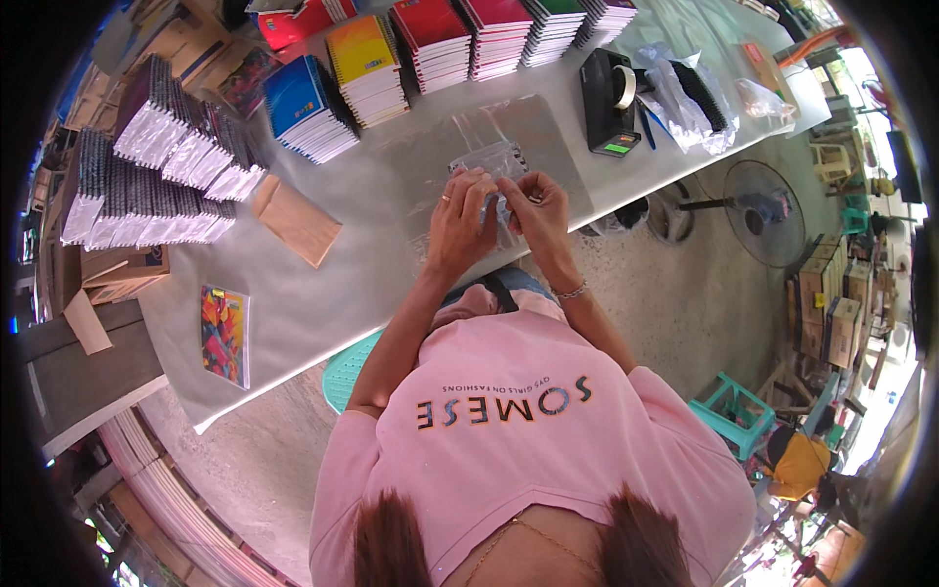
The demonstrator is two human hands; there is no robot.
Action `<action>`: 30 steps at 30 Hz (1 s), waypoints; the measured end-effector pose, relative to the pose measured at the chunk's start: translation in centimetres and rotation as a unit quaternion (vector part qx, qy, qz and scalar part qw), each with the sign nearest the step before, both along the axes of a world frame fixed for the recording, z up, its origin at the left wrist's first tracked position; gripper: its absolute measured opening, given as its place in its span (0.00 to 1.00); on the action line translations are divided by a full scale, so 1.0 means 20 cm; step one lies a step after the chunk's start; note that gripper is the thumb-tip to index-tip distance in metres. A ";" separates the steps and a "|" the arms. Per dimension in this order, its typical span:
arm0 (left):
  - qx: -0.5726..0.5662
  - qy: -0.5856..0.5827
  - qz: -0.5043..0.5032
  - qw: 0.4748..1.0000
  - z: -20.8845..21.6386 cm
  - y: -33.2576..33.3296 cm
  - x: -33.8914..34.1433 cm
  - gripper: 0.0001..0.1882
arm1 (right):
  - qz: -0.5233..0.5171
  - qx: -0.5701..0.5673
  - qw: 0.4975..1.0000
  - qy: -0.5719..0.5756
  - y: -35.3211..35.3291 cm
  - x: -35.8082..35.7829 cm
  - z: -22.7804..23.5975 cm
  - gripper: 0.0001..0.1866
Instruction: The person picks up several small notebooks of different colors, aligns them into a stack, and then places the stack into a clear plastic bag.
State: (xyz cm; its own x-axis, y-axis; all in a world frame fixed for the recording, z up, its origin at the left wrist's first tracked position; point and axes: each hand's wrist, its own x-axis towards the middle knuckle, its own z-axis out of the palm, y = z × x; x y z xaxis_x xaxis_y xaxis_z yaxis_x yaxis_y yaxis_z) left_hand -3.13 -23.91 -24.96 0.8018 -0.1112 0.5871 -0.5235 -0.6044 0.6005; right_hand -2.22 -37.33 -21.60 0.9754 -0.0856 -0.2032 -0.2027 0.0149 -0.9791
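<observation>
My left hand (466, 223) and my right hand (539, 212) are close together over the near edge of the table, fingers bent and pinched. Between them is a crinkled piece of see-through plastic (504, 213), partly covered by my fingers. Just beyond my fingertips lies a flat see-through plastic packet (492, 157) with small dark marks at its ends; whether it joins the piece in my hands I cannot tell. Under both hands a see-through plastic sheet (411, 176) is spread on the table.
Stacks of spiral notebooks, blue (305, 108), yellow (367, 68) and red (430, 44), line the far side. More notebooks (147, 201) are piled left, near a brown cardboard piece (298, 220) and a colourful notebook (225, 335). A black tape dispenser (608, 103) stands right.
</observation>
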 end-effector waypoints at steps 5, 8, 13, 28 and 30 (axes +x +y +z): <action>0.193 0.097 0.047 0.975 0.13 0.00 -0.04 0.41 | -0.018 0.028 0.999 -0.009 0.03 -0.02 -0.03 0.11; 0.200 0.114 0.026 0.973 0.14 0.01 -0.03 0.41 | -0.034 0.106 0.992 -0.057 0.03 -0.02 -0.18 0.11; 0.187 0.123 0.015 0.975 0.17 0.02 -0.03 0.42 | -0.032 0.039 0.997 -0.057 -0.01 0.01 -0.30 0.13; 0.029 0.166 0.046 0.985 0.34 0.01 0.23 0.47 | 0.286 0.509 0.761 0.284 -0.06 0.07 -0.29 0.25; -0.205 0.188 0.005 0.961 0.26 0.10 0.17 0.45 | 0.278 0.490 0.811 0.161 -0.09 0.18 -0.28 0.25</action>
